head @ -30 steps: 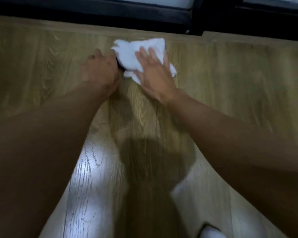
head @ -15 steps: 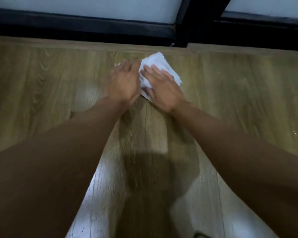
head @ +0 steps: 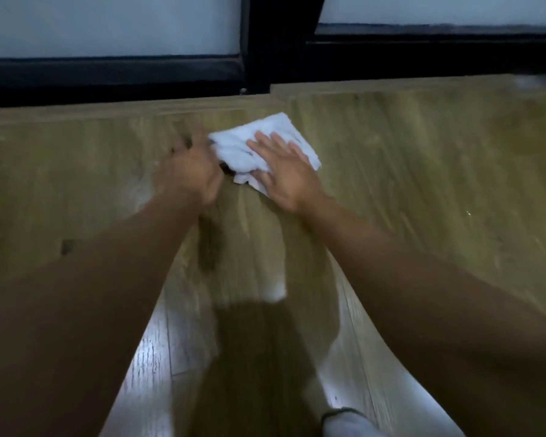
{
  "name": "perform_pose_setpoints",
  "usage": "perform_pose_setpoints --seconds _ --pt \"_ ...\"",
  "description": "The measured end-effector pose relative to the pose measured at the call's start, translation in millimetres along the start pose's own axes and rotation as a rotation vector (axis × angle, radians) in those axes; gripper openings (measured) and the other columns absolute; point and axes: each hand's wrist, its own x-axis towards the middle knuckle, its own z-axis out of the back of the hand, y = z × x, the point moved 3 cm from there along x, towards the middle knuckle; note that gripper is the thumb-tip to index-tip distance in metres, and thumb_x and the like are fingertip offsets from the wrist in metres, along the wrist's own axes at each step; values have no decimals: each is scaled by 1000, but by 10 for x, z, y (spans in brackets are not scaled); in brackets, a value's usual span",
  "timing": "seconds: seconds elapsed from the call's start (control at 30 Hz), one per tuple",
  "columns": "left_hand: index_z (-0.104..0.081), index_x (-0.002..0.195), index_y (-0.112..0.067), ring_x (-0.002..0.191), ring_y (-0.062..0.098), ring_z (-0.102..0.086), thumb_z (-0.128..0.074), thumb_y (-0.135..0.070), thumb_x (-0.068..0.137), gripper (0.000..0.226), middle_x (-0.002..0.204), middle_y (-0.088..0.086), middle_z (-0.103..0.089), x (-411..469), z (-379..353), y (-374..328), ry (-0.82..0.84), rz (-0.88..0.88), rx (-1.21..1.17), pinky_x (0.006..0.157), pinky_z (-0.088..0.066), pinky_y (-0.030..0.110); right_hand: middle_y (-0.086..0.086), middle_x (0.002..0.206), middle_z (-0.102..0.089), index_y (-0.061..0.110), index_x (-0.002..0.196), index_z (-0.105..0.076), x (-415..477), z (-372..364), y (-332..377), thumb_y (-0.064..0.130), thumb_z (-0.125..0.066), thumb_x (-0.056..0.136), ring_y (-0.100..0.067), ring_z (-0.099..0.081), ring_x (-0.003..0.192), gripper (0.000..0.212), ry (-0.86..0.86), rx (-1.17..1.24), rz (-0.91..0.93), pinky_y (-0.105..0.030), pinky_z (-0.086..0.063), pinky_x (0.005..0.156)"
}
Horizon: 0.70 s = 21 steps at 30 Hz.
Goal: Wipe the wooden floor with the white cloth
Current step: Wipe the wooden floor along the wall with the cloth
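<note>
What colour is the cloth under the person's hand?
White; the cloth shows plainly in the head view, under the right hand.

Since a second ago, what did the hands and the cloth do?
The left hand slid off the top of the white cloth to its left edge, where it was a second ago; blur hides its grip. The right hand stayed flat on the cloth, fingers spread, never letting go. The cloth stayed crumpled on the wooden floor near the black window frame, shifting only a little.
</note>
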Motion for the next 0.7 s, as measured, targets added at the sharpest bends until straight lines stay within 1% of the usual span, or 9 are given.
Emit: perform_pose_setpoints --seconds 0.13,0.23,0.33,0.4,0.47,0.53,0.57,0.63,0.7 --pt "-21 143 -13 133 50 -29 -24 -42 100 52 149 27 -22 -55 -95 96 -6 -65 261 105 -28 62 3 161 -12 26 151 -20 39 157 -360 46 -34 100 -20 -7 148 57 29 -71 -149 -41 -5 118" --pt "-33 136 -12 127 50 -37 -21 -45 99 50 142 28 -32 41 -57 100 15 -59 281 98 -34 59 0 161 -7 22 153 -13 381 167 -275 47 -30 100 -28 -3 148 61 62 -108 -223 -49 -5 117" --pt "-50 120 -7 112 43 -51 -25 -39 99 45 116 28 -55 130 57 49 2 -110 276 90 -44 51 0 162 -6 21 153 -12 291 28 -50 45 -29 100 -26 -1 148 60 65 -69 -168 -47 -1 117" --pt "-54 114 -8 101 42 -56 -29 -37 97 42 109 24 -59 106 85 17 -35 -134 330 86 -48 49 4 161 -11 25 152 -17 -63 -22 -22 43 -32 101 -20 -3 149 56 5 -49 -87 -41 1 119" --pt "-52 118 -8 106 42 -55 -29 -39 97 44 117 24 -57 107 91 -35 19 -45 330 90 -46 49 7 160 -16 29 151 -22 -377 10 -156 43 -34 101 -15 -6 148 53 -29 -40 -31 -36 1 120" --pt "-47 127 -8 118 43 -48 -31 -37 98 45 131 25 -48 116 69 -108 133 93 367 97 -40 52 7 160 -18 29 150 -24 -397 128 -388 44 -34 101 -15 -9 148 53 -26 -39 -59 -38 -2 120" --pt "-46 129 -7 122 45 -44 -34 -34 96 44 135 25 -44 118 20 -180 153 92 399 100 -38 54 5 160 -17 29 151 -22 -296 192 -504 45 -32 101 -16 -9 148 53 -19 -57 -108 -40 -4 120" --pt "-44 131 -7 124 46 -39 -37 -30 94 44 135 25 -41 80 -105 -316 109 -25 458 104 -35 55 1 161 -13 25 152 -17 78 278 -602 48 -29 100 -23 -10 148 58 15 -161 -184 -46 -10 118" --pt "-36 138 -11 123 42 -40 -33 -33 97 47 136 22 -41 -33 -200 -439 16 -112 357 105 -35 51 -1 160 -11 21 151 -14 349 282 -488 49 -29 99 -29 -11 146 61 57 -253 -199 -51 -16 115"
